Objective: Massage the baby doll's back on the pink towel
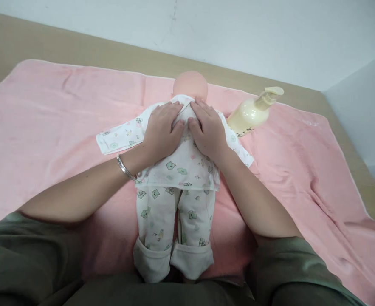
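Note:
A baby doll (pixel 191 84) lies on a pink blanket (pixel 289 170), its head toward the wall. It wears a white printed top (pixel 184 170) and matching trousers (pixel 162 216) with the cuffs folded up. My left hand (pixel 164 128) rests flat on the left side of the doll's upper chest, fingers stretched toward the neckline. On the right side of the chest lies my right hand (pixel 208 127), also flat with its fingers extended. Both thumbs point inward, with a narrow strip of the top showing between them. The doll's face is not visible.
A pale yellow pump bottle (pixel 250 114) stands on the blanket beside the doll's right-hand sleeve in view. The wooden table (pixel 79 46) shows behind the blanket. A white wall (pixel 238 38) rises along the table's far edge.

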A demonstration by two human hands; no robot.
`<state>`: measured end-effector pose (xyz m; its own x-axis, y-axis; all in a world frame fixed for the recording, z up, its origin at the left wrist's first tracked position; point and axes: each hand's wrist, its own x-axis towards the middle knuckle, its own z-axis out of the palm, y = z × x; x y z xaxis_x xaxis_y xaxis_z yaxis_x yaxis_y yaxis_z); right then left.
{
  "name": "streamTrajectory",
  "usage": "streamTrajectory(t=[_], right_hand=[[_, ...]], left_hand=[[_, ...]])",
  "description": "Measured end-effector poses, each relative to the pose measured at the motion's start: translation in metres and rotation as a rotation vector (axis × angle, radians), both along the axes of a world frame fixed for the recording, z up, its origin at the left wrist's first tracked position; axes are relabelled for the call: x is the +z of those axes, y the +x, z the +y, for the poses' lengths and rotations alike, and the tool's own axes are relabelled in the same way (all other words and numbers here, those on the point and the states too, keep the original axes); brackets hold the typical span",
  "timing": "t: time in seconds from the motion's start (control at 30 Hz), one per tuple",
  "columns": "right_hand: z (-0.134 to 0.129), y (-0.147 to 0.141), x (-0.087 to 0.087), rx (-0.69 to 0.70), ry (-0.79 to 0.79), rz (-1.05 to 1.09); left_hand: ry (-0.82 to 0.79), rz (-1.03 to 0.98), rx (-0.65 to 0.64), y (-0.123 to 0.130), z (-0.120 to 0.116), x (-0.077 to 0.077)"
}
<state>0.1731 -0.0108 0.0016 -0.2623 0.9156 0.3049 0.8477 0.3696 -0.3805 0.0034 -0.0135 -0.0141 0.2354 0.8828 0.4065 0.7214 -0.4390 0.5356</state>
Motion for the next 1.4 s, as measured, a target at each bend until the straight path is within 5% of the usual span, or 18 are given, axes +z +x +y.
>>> streamTrajectory(t=[0.2, 0.47, 0.87, 1.23, 1.4], right_hand=[[-0.006, -0.005, 0.012, -0.018, -0.084, -0.085], [-0.049, -0.033, 0.034, -0.131, -0.125, -0.245], [-0.002, -0.001, 0.02, -0.028, -0.175, -0.098], [-0.034, -0.024, 0.031, -0.121, -0.185, -0.159], [-0.044, -0.031, 0.03, -0.117, -0.127, -0.208]], left_hand=[[-0.039, -0.004, -0.001, -0.002, 0.006, -0.002], [-0.078, 0.008, -0.012, -0.005, 0.012, -0.003], [0.024, 0.146, -0.024, 0.004, -0.019, 0.016], [-0.17, 0.081, -0.028, -0.004, 0.005, 0.012], [-0.138, 0.088, -0.014, -0.004, 0.006, 0.01]])
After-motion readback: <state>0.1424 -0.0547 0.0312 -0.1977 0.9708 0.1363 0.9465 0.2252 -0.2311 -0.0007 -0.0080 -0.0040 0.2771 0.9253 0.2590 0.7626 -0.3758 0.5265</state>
